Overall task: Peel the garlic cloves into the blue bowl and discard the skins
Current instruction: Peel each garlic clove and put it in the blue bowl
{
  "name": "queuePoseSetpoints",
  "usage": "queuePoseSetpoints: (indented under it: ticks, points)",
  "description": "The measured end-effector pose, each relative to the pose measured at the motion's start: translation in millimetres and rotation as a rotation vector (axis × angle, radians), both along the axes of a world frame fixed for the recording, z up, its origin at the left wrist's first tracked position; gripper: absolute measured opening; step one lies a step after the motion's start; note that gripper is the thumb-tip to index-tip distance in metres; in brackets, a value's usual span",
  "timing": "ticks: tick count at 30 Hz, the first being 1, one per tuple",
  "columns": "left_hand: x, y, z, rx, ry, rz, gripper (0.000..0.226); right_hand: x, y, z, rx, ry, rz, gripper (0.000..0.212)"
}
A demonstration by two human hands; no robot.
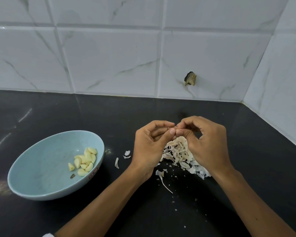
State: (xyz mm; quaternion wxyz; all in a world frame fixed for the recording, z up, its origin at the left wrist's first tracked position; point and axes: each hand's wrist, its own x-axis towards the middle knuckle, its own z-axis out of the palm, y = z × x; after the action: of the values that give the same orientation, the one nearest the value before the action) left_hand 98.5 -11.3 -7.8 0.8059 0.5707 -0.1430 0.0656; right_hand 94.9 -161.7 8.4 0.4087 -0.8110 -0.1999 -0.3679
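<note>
Nearest on the dark bench lie crumbs of skin and one long thin strip, at about six o'clock from the hands. At eight o'clock from the hands stands the blue bowl, holding roughly a dozen peeled cloves, pale yellow and glossy, gathered against its right wall. One small dark scrap lies beside them. Two loose flakes sit on the bench between the bowl and the hands.

Directly under the hands is the pile of skins, papery, white to tan and curled, spreading towards four o'clock. It has not been discarded.

Above the pile the left hand and right hand meet fingertip to fingertip. The fingers of both are curled and pinch one small garlic clove between them. Only a sliver of it shows, so how much skin it wears cannot be told.

Judging by the bowl and the size of the pile, the peeling is well along. No unpeeled cloves show on the bench, though the hands or the pile could hide some. This clove may be among the last, with the skins left to clear.

Farthest, at twelve o'clock, is the white tiled wall, with a dark broken patch towards one o'clock.
</note>
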Motion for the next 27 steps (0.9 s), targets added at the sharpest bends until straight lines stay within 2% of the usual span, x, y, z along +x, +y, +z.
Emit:
queuePoseSetpoints:
  ticks: [9, 17, 23, 27]
  points:
    - [-2.1, -1.5, -2.4, 0.136, -0.123, 0.076, 0.013, 1.7, -0.9, -2.4, -0.074, 0.026, 0.01, 0.016]
    - [-3.0, -2.9, -5.1, 0.138, -0.141, 0.112, 0.015, 1.6, 1.5, -5.6, -0.155, -0.007, -0.01, 0.022]
    - [-4.5, -4.1, -7.2, 0.137, -0.135, 0.129, 0.013, 0.7, 5.1, -9.9, -0.145, -0.012, -0.012, 0.025]
    - [-4.0, -3.8, -6.8, 0.139, -0.145, 0.157, 0.012, 2.0, 7.4, -11.0, -0.071, 0.061, 0.001, 0.021]
